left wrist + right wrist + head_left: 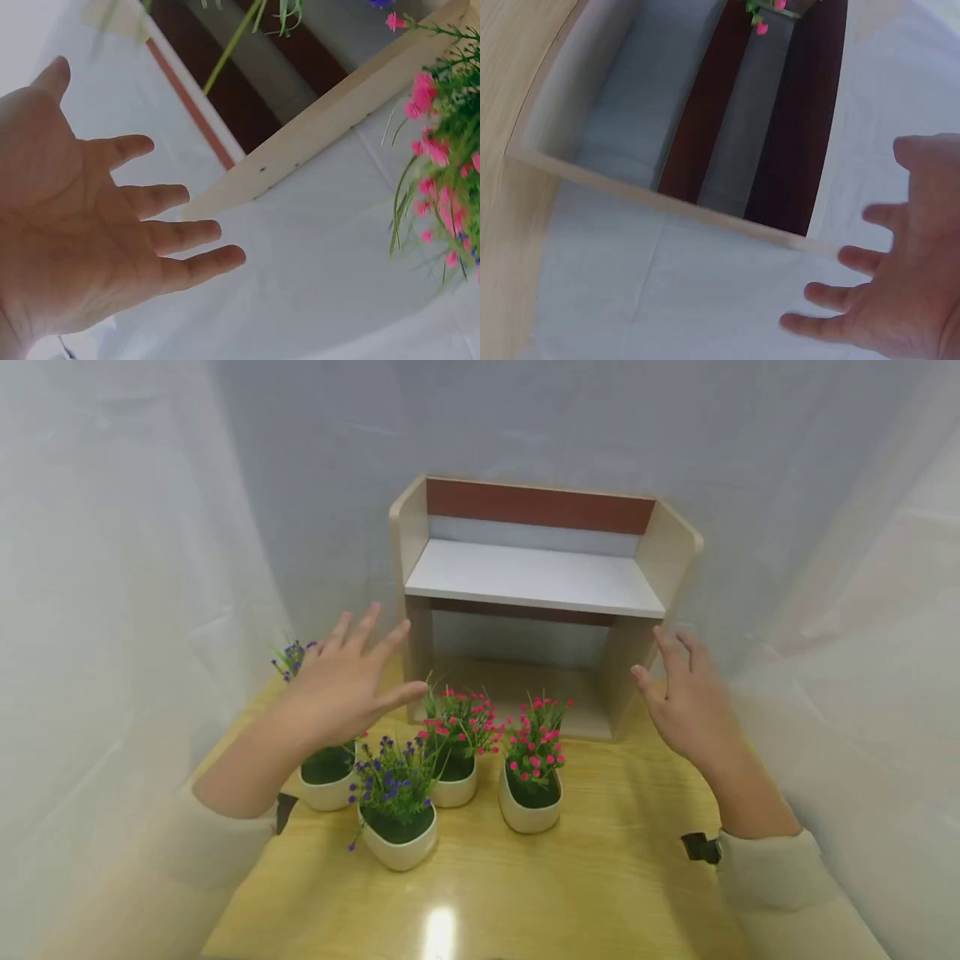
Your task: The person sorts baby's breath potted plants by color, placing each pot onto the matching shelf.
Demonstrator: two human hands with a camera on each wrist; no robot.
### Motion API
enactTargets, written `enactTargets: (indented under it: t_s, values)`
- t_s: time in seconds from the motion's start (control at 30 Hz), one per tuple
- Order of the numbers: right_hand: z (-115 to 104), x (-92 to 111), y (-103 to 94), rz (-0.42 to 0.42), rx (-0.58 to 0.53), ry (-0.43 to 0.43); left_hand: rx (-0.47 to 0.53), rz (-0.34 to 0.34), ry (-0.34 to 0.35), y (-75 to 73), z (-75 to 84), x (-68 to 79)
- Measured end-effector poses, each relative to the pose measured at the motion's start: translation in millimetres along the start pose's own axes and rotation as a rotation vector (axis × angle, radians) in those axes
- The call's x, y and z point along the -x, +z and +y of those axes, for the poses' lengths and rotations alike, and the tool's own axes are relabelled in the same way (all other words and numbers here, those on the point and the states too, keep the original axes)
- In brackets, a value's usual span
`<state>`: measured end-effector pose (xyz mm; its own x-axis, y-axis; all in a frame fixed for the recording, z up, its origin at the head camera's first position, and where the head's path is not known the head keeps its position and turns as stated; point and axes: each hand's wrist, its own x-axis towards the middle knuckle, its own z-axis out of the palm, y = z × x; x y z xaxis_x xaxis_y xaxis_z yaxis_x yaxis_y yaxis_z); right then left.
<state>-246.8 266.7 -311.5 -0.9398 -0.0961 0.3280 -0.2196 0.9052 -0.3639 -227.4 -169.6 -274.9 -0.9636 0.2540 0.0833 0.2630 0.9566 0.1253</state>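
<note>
My left hand is held in the air with fingers spread, above the potted plants and left of a small two-tier shelf. In the left wrist view its palm shows with nothing in it. My right hand hovers by the shelf's right side, fingers apart and holding nothing. A purple-flowered plant in a white pot stands in front, and two pink-flowered plants are close behind and to its right. Another white pot is partly hidden behind my left forearm.
The shelf has pale wood sides, a white upper board and a reddish-brown back strip, and stands at the back of the wooden table. White sheeting hangs behind and on both sides.
</note>
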Motion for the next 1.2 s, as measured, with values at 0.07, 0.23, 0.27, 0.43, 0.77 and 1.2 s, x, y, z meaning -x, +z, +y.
enactTargets:
  t_s: [0.07, 0.23, 0.27, 0.43, 0.77, 1.2]
  values:
    - [4, -4, -5.2, 0.037, -0.036, 0.015, 0.001, 0.038, 0.007, -3.8, -2.2, 12.5]
    - [16, -18, -17.4, 0.127, -0.118, 0.099, 0.089, 0.145, 0.032, -9.5, -7.9, 46.6]
    - [18, -23, -19.8, 0.137, -0.143, 0.113, 0.118, 0.156, 0.029, -9.5, -9.4, 53.8]
    - [30, -50, -28.5, 0.12, -0.3, 0.159, 0.285, 0.119, -0.023, -2.5, -19.9, 86.2]
    - [31, -99, -32.3, 0.015, -0.707, 0.328, 0.302, -0.032, -0.128, 57.3, -49.9, 131.3]
    - [23, -129, -0.5, 0.049, -0.88, 0.374, 0.339, -0.005, -0.073, 144.5, -43.2, 128.8]
